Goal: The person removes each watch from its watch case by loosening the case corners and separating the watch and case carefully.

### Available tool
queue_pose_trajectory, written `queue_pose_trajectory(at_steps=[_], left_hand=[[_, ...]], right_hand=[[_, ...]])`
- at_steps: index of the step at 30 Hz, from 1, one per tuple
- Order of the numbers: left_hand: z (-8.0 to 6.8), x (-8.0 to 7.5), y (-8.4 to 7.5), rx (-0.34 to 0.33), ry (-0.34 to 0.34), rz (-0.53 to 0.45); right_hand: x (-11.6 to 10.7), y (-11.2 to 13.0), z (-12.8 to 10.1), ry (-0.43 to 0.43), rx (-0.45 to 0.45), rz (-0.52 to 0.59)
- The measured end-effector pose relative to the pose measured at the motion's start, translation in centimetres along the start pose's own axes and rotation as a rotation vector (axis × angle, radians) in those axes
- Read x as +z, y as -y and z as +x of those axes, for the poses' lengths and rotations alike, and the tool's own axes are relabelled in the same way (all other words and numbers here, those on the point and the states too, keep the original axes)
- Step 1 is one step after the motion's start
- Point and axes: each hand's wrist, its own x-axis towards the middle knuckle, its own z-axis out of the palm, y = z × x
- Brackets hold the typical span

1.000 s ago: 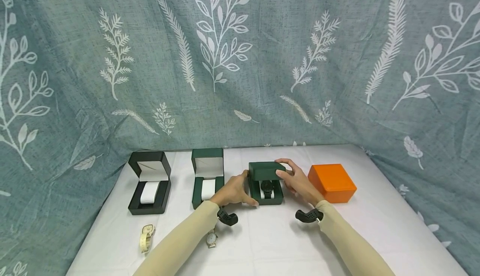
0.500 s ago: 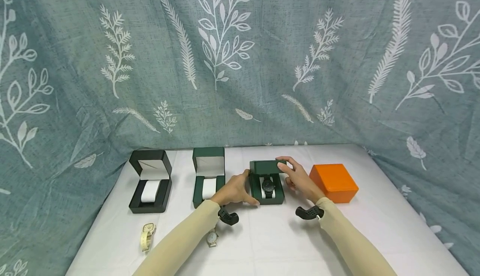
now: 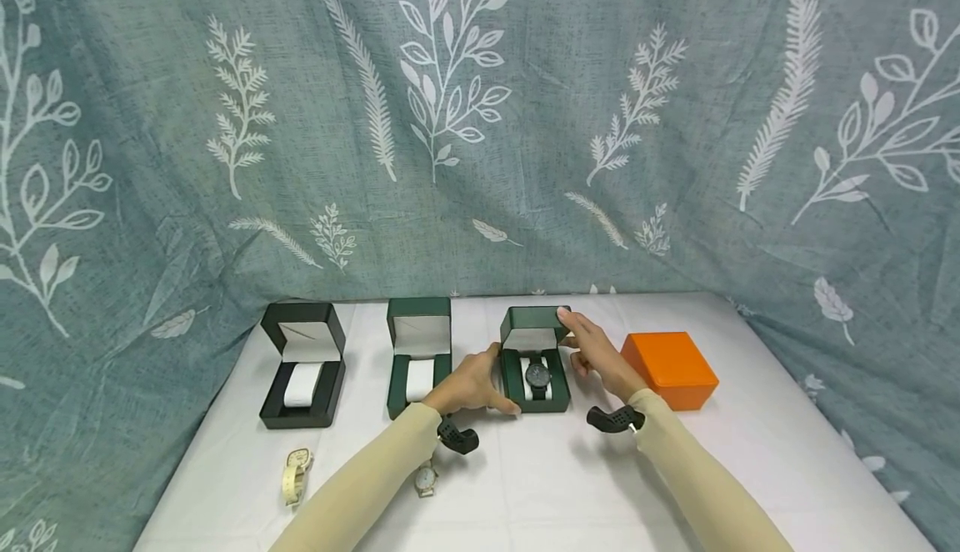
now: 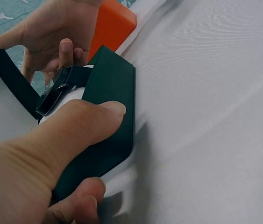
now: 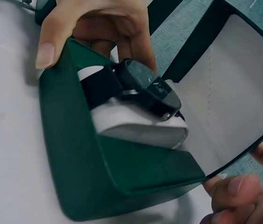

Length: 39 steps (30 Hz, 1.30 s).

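Observation:
A green watch box [image 3: 555, 403] stands with its lid [image 3: 531, 318] raised. Inside it, a black watch [image 3: 537, 375] is wrapped round a white cushion [image 5: 140, 133]. My left hand [image 3: 471, 383] grips the box from its left side, thumb [image 4: 101, 116] against the front wall in the left wrist view. At the lid's right edge, my right hand [image 3: 600, 358] holds the lid between its fingers. In the right wrist view, fingertips [image 5: 238, 189] show beside the lid's hinge end, and part of that hand is out of frame.
A second green watch box [image 3: 417, 310] and a black watch box [image 3: 300, 419] stand lid-up at left, each with a white cushion. An orange box [image 3: 667, 364] sits at right. A cream-strapped watch [image 3: 294, 475] and a small watch [image 3: 425, 479] lie near the left forearm.
The green box's lid has swung further up and back under my right hand, so more of the black watch and the pale lid lining shows. My left hand has stayed on the box.

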Motion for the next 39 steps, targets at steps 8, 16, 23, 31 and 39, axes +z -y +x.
queue_pose_trajectory(at_steps=[8, 16, 23, 31, 39], left_hand=[[-0.1, 0.0, 0.2, -0.014, 0.008, -0.007], [-0.1, 0.0, 0.2, -0.008, 0.004, 0.000], [-0.1, 0.1, 0.2, -0.013, 0.002, 0.015], [-0.2, 0.1, 0.3, -0.008, 0.006, -0.010], [-0.1, 0.2, 0.4, -0.020, 0.012, -0.011]], right_hand=[[0.2, 1.0, 0.7, -0.033, 0.109, 0.019], [0.4, 1.2, 0.9, -0.061, 0.130, -0.015], [0.3, 0.9, 0.8, -0.049, 0.118, 0.013], [-0.1, -0.1, -0.2, -0.039, 0.049, 0.024], [-0.5, -1.4, -1.4, -0.023, -0.096, 0.012]])
